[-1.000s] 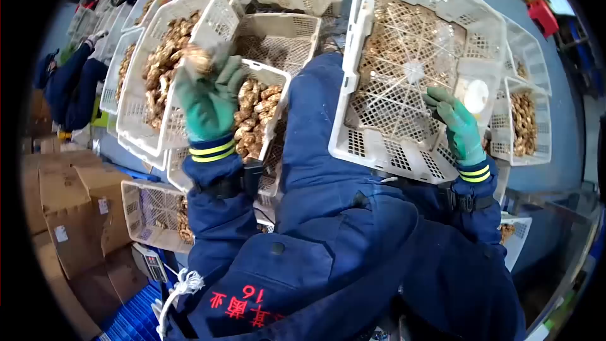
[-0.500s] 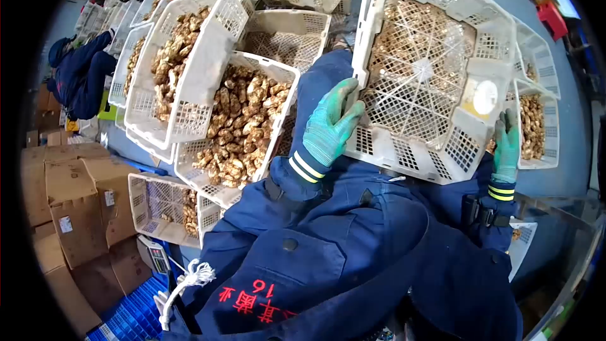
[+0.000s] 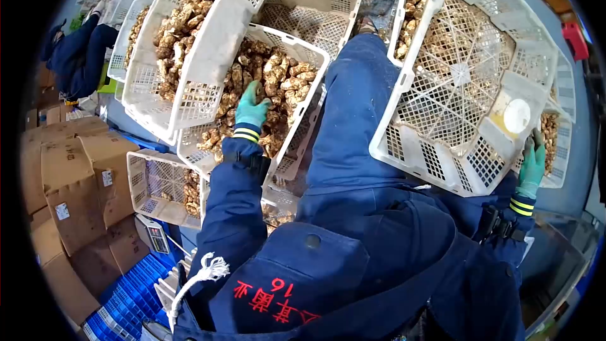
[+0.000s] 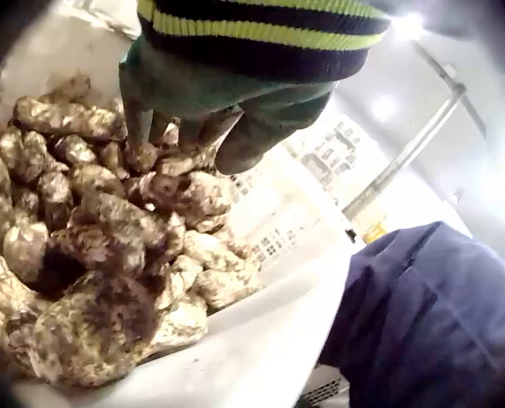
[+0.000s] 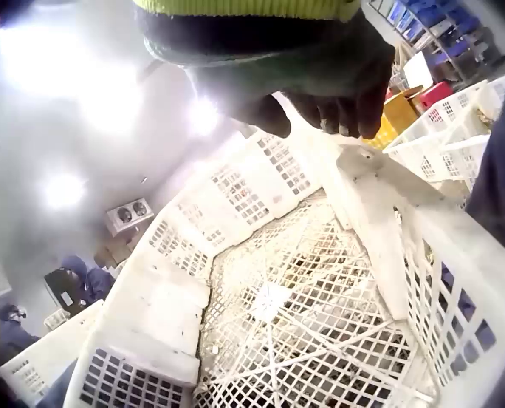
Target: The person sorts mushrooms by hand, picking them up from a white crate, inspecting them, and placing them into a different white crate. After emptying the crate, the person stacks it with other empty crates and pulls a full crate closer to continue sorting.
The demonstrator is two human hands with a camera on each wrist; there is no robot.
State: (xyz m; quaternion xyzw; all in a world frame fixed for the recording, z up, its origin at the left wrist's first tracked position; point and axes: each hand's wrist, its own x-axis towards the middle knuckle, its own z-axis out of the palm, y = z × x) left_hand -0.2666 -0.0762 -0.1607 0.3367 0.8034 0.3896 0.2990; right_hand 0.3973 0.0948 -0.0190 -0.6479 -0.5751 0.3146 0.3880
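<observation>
My left hand [image 3: 252, 112], in a green glove, reaches down into a white plastic crate [image 3: 315, 47] of stubby brown-and-cream mushrooms [image 3: 278, 66]. In the left wrist view its fingers [image 4: 142, 123] point down among the mushrooms [image 4: 108, 221]; the tips are partly hidden, so I cannot tell whether they grip one. A second white crate [image 3: 435, 170], with a mesh floor and bits of debris inside, lies tilted by my right thigh. My gloved right hand [image 3: 533, 161] holds it at the right corner. In the right wrist view the right hand's fingers [image 5: 346, 115] bend over the crate's rim [image 5: 354, 166].
Another mushroom crate [image 3: 196, 98] overlaps the left one. Behind stands a mesh crate [image 3: 325, 16], and more mushrooms [image 3: 413, 6] lie behind the tilted crate. Cardboard boxes [image 3: 72, 183] and a scale [image 3: 153, 233] are at left. A person [image 3: 79, 57] in dark clothing sits farther off.
The left hand moved from the mushrooms to the tilted crate's side, then back into the mushrooms. The right hand shifted from inside that crate to its right corner. The view has shifted too.
</observation>
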